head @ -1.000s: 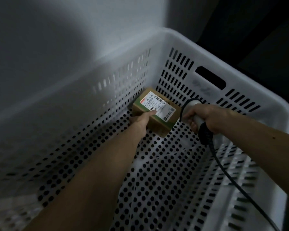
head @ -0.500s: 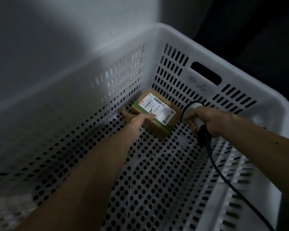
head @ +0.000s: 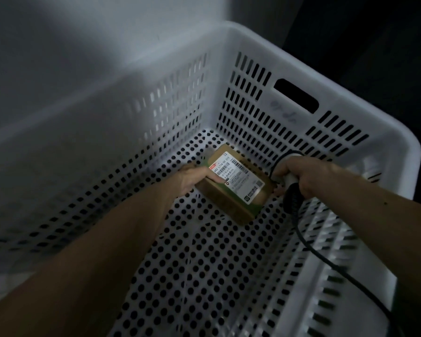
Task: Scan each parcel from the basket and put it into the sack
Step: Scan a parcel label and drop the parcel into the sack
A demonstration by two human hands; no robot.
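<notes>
So the white plastic basket [head: 384, 147] has only one thing in it, a small brown cardboard parcel [head: 231, 190], sitting low in the far corner close to the wall with the handle slot. White shipping label [head: 238, 177] faces up, barcode readable. The rest of the perforated floor is bare.

The left hand [head: 192, 177] is closed on the parcel's left end, thumb pressed on top at the edge of the label. The right hand [head: 306, 175] is wrapped around a handheld scanner [head: 291, 188], just beside the parcel's right end; its black cable [head: 326, 259] trails back along the right side of the basket. Can't really see the scanner head, the hand covers most of it.

Compared to a second ago, the parcel has turned, its label now running more lengthwise away from the camera, and the left thumb has moved onto the top face. The right hand with the scanner has barely shifted. No sack in view.
</notes>
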